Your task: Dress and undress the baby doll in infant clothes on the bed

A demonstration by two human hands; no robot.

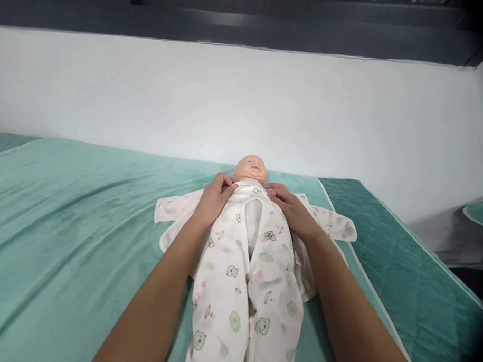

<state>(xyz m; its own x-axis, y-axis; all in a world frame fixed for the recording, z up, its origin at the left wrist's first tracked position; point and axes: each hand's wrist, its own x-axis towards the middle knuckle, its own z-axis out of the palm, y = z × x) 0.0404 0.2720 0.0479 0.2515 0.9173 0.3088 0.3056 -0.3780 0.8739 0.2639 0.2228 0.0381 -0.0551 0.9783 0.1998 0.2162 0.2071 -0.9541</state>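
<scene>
A baby doll (250,168) lies on its back, its bald head at the far end and its body hidden under clothes. White baby pants (230,270) with green animal prints and an open crotch lie over its front, the top edge close below its neck. My left hand (217,196) pinches the left corner of that edge between thumb and fingers. At the opposite corner, my right hand (286,203) has its fingers closed on the fabric. Spread out beneath is a matching baby shirt (176,206), its sleeves stretched to both sides.
A light green sheet (85,223) covers the bed, with slight wrinkles. Darker green quilted bedding (397,260) lies to the right. The white wall (228,101) rises just behind the doll's head, and a dark metal beam (239,22) crosses above.
</scene>
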